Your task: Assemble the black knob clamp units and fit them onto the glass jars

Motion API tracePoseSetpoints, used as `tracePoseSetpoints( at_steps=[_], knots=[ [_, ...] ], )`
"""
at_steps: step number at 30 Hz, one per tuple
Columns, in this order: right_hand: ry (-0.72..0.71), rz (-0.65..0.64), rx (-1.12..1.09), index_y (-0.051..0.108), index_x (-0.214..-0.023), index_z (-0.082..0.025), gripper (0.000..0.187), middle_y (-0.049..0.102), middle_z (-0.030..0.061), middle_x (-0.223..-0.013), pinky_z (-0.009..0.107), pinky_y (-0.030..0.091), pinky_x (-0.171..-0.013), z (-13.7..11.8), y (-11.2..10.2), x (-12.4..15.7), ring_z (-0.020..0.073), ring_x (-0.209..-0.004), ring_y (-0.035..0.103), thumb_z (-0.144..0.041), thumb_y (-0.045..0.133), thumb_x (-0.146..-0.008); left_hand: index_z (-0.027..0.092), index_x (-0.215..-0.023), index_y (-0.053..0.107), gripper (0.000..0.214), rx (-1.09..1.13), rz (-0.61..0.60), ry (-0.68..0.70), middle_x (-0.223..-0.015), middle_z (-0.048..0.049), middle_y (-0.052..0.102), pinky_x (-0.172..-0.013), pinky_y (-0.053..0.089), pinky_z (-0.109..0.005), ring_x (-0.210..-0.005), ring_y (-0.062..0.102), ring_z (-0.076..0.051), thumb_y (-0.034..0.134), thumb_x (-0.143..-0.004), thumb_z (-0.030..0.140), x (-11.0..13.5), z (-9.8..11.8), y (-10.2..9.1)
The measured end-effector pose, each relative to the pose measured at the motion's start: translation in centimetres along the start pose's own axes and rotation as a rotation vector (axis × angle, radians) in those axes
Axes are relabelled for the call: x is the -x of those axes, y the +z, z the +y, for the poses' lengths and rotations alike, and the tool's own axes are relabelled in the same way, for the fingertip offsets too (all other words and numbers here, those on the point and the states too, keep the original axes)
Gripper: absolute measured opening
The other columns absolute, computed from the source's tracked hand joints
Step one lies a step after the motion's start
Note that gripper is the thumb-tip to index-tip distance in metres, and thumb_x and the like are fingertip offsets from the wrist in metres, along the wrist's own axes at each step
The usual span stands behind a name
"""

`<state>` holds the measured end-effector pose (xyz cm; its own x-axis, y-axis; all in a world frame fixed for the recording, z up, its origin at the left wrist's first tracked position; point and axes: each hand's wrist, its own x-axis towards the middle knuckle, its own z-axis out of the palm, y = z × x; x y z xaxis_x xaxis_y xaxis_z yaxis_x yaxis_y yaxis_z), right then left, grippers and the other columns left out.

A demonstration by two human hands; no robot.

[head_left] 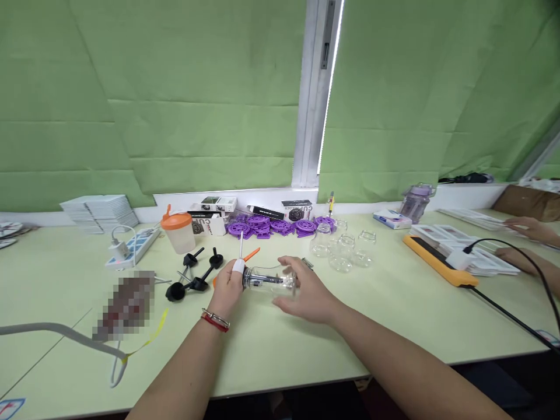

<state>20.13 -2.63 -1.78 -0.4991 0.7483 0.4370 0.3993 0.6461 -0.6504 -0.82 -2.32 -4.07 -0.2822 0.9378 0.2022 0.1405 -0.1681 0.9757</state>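
My left hand (227, 287) is closed around the dark-collared end of a clear glass jar (271, 280), which lies sideways with a dark rod inside. The left thumb has a white covering, and a thin pale rod (241, 245) stands up beside it. Curved around the jar's other end is my right hand (308, 294), thumb below and fingers above. An orange stick-like piece (252, 254) shows partly behind the left hand. Left of that hand lie several black cup-ended pieces with stems (199, 283). Beyond the right hand stand several clear glass jars (341, 262).
Purple plastic pieces (258, 226) and small boxes (297, 211) line the back. An orange-lidded cup (178, 233) and power strip (144, 244) are left, near a grey hanger (65, 331). At right lie an orange-black power strip (437, 261), its cable, and another person's hands (520, 258).
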Motion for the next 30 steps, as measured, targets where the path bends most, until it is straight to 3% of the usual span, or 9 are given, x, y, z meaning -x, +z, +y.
tracePoseSetpoints(
  at_steps=[3,4,6,8,11,13,15,19,30],
  knots=[
    [-0.532,0.067,0.419,0.052,-0.115,-0.027,0.039,0.052,0.0091,-0.126,0.058,0.035,-0.105,1.2,-1.2,1.1,0.0287,-0.128,0.041,-0.012,0.061,-0.080,0.020,-0.068,0.047,0.037,0.033,0.091,-0.090,-0.054,0.0038,0.041,-0.041,0.034,-0.021,-0.046,0.041,-0.010,0.042,-0.082,0.053,-0.3,0.3,-0.4],
    [-0.620,0.087,0.512,0.053,-0.111,-0.028,0.036,0.054,0.0068,-0.125,0.060,0.033,-0.106,1.8,-1.8,1.6,0.0276,-0.130,0.039,-0.007,0.056,-0.082,0.020,-0.068,0.047,0.037,0.049,0.112,-0.099,-0.055,0.0037,0.042,-0.041,0.035,-0.021,-0.047,0.042,-0.010,0.042,-0.082,0.054,-0.4,0.4,-0.6],
    [-0.624,0.181,0.596,0.052,-0.109,-0.026,0.032,0.053,0.0074,-0.128,0.061,0.033,-0.105,3.4,-3.3,3.0,0.0284,-0.133,0.036,-0.008,0.056,-0.082,0.020,-0.071,0.049,0.036,0.069,0.121,-0.083,-0.059,0.0033,0.045,-0.042,0.037,-0.021,-0.049,0.043,-0.011,0.043,-0.082,0.053,-0.4,0.4,-0.8],
    [-0.470,0.322,0.593,0.051,-0.110,-0.025,0.035,0.053,0.0101,-0.128,0.059,0.036,-0.104,5.3,-5.0,4.8,0.0302,-0.128,0.041,-0.020,0.065,-0.079,0.020,-0.073,0.051,0.034,0.065,0.105,-0.056,-0.061,0.0033,0.045,-0.044,0.039,-0.021,-0.052,0.045,-0.011,0.045,-0.081,0.053,-0.4,0.2,-0.8],
    [0.061,0.628,0.504,0.047,-0.121,-0.022,0.068,0.055,0.0133,-0.126,0.058,0.039,-0.099,8.4,-7.5,7.7,0.0345,-0.119,0.047,-0.042,0.077,-0.063,0.020,-0.075,0.052,0.032,0.036,0.080,-0.024,-0.062,0.0032,0.045,-0.045,0.041,-0.021,-0.054,0.045,-0.012,0.047,-0.080,0.052,-0.4,-0.3,-0.6],
    [0.432,0.713,0.299,0.044,-0.128,-0.022,0.079,0.053,0.0131,-0.129,0.050,0.049,-0.090,10.4,-8.7,9.2,0.0315,-0.107,0.056,-0.048,0.076,-0.061,0.020,-0.076,0.053,0.033,0.017,0.080,-0.012,-0.062,0.0030,0.045,-0.045,0.042,-0.021,-0.054,0.045,-0.012,0.047,-0.081,0.053,-0.5,-0.6,-0.5],
    [0.648,0.698,0.077,0.046,-0.126,-0.018,0.079,0.055,0.0145,-0.127,0.044,0.052,-0.084,12.0,-9.2,10.2,0.0288,-0.100,0.061,-0.051,0.074,-0.060,0.020,-0.076,0.053,0.034,0.018,0.079,-0.022,-0.061,0.0031,0.044,-0.045,0.043,-0.022,-0.054,0.046,-0.013,0.047,-0.081,0.053,-0.7,-0.8,-0.4],
    [0.722,0.653,-0.036,0.045,-0.126,-0.015,0.083,0.051,0.0172,-0.131,0.040,0.048,-0.094,14.4,-9.0,10.1,0.0294,-0.114,0.055,-0.046,0.077,-0.056,0.020,-0.073,0.052,0.034,0.044,0.089,-0.041,-0.059,0.0036,0.042,-0.044,0.041,-0.021,-0.052,0.044,-0.012,0.048,-0.080,0.053,-1.1,-1.0,-0.5],
    [0.714,0.522,0.437,0.048,-0.126,-0.010,0.084,0.048,0.0188,-0.128,0.041,0.037,-0.102,17.0,-8.1,5.7,0.0316,-0.120,0.047,-0.058,0.068,-0.060,0.019,-0.073,0.052,0.035,0.010,0.074,0.002,-0.061,0.0022,0.047,-0.044,0.041,-0.021,-0.052,0.047,-0.012,0.048,-0.079,0.053,-0.8,-1.1,-0.4]
  ],
)
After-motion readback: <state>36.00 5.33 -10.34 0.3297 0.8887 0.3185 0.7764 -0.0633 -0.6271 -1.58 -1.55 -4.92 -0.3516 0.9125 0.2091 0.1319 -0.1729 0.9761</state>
